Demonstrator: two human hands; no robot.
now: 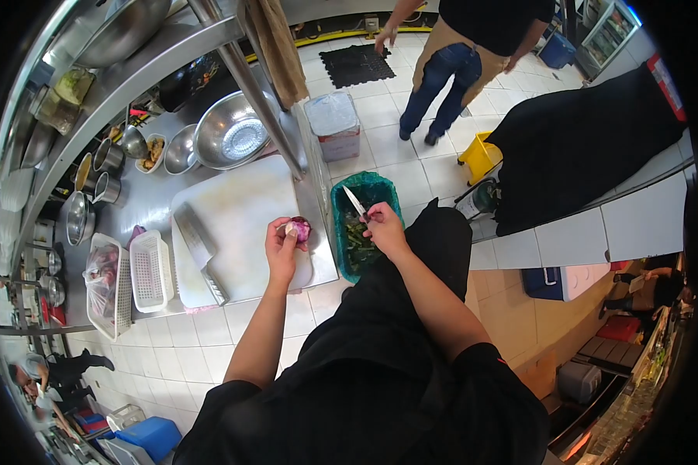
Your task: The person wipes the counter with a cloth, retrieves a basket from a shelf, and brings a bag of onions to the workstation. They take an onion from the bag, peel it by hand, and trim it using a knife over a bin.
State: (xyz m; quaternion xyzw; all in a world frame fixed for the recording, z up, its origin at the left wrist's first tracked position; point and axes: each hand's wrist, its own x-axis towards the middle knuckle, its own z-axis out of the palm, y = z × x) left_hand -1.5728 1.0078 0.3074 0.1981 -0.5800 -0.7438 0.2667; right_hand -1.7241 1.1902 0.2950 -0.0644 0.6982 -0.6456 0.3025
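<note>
My left hand [281, 246] is closed around a red onion [299, 229], whose purple and white surface shows past the fingers, at the right edge of the white cutting board [248, 186]. A small knife [354, 200] is in my right hand [384, 231], its blade pointing up and left. That hand is above a bin [336, 225] lined with green plastic, with dark green scraps inside. On the board lies a large cleaver-like knife [195, 238], untouched. Left of the board are a white basket [152, 271] and another basket [122, 310] with a bagged purple produce [105, 267].
Metal bowls [233, 130] stand at the back of the steel counter, under a shelf rail [159, 58]. A white box [333, 124] and a yellow bucket [481, 157] are on the floor. Another person [454, 66] stands ahead. A black cloth [582, 147] covers a surface at right.
</note>
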